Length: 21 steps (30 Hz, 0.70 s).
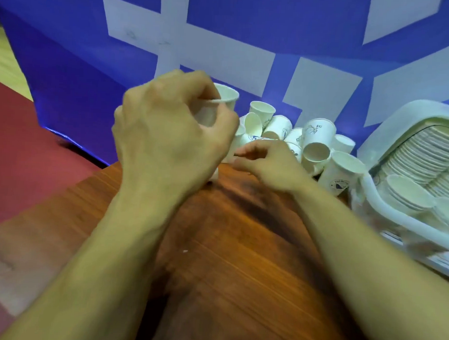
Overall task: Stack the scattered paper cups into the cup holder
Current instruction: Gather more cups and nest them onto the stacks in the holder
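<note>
Above the wooden table (228, 259), the left hand (174, 132) has its grip clamped round one paper cup (228, 96), mouth up. The right hand (269, 163) reaches into the scattered cups (318, 152) behind. Its grip may be pinching one, but I cannot tell. Best to nest cups squarely before carrying them. The cup holder (384, 213), to the right, already holds long nested rows (422, 161).

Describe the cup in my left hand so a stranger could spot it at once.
Find the blue wall behind the wooden table, with a heap of paper cups at its foot. At the heap's left end, the left hand grips one cup. It alone is held above the rest.
</note>
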Each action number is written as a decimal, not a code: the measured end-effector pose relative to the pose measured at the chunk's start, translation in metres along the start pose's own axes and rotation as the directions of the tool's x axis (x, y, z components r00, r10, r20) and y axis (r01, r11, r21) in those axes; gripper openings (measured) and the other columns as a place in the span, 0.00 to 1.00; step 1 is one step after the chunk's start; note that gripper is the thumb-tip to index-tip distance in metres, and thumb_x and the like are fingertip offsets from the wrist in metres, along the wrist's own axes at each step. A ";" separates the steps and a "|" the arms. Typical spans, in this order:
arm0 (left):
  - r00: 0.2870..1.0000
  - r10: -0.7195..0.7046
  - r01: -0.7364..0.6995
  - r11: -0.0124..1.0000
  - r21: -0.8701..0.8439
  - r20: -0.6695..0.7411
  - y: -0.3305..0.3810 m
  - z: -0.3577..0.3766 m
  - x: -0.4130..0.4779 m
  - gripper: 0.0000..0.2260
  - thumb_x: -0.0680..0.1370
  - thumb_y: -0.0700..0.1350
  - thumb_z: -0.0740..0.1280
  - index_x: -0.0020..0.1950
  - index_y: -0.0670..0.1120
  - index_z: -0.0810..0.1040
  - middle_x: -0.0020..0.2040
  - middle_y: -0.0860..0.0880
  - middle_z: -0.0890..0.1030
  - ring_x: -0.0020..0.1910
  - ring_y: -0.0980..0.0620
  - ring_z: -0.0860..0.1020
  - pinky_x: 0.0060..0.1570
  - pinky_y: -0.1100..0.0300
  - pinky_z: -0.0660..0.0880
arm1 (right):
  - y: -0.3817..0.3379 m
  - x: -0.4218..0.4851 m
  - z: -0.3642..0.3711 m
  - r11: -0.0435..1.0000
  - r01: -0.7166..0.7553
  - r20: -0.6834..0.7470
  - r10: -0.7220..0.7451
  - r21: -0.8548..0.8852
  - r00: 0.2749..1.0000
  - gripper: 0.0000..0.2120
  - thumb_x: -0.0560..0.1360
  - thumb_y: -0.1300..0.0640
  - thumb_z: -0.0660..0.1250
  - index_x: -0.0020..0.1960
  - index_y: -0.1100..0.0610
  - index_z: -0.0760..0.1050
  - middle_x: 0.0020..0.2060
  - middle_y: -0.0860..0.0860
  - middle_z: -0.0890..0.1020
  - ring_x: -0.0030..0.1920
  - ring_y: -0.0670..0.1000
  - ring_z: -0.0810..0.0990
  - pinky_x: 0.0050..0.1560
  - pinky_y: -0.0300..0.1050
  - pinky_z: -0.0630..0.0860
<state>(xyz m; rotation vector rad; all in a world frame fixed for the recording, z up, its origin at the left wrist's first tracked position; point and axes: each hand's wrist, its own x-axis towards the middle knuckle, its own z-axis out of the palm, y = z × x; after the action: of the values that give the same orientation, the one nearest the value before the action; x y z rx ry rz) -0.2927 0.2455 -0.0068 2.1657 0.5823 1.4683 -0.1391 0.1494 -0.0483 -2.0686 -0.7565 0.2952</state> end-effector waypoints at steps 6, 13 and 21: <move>0.991 -0.078 0.080 0.997 0.016 -0.105 -0.008 0.007 0.003 0.09 0.73 0.56 0.65 0.44 0.53 0.80 0.41 0.53 0.78 0.41 0.48 0.76 0.40 0.52 0.73 | 0.004 0.005 0.060 0.998 0.017 0.039 -0.019 0.062 0.999 0.22 0.61 0.49 0.78 0.52 0.53 0.78 0.41 0.47 0.84 0.42 0.48 0.82 0.45 0.49 0.79; 1.000 0.007 -0.006 0.999 0.049 -0.007 -0.008 0.027 -0.009 0.08 0.75 0.54 0.66 0.46 0.52 0.81 0.41 0.55 0.76 0.40 0.50 0.75 0.36 0.57 0.66 | 0.006 -0.020 0.042 0.984 0.175 -0.116 -0.169 0.042 0.979 0.03 0.70 0.57 0.72 0.41 0.51 0.78 0.33 0.43 0.82 0.36 0.45 0.81 0.39 0.48 0.79; 0.985 0.155 -0.154 0.988 -0.013 0.081 0.005 0.055 -0.038 0.08 0.77 0.51 0.66 0.48 0.48 0.81 0.44 0.50 0.80 0.40 0.47 0.76 0.35 0.57 0.67 | 0.027 -0.092 -0.050 0.887 0.160 -0.391 -0.345 -0.433 0.853 0.09 0.76 0.56 0.67 0.55 0.51 0.80 0.41 0.50 0.83 0.46 0.56 0.79 0.52 0.58 0.74</move>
<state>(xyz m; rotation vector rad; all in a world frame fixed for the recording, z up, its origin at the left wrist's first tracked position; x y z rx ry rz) -0.2537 0.2121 -0.0504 2.2979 0.3874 1.4478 -0.1773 0.0481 -0.0480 -2.2368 -0.8274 -0.5290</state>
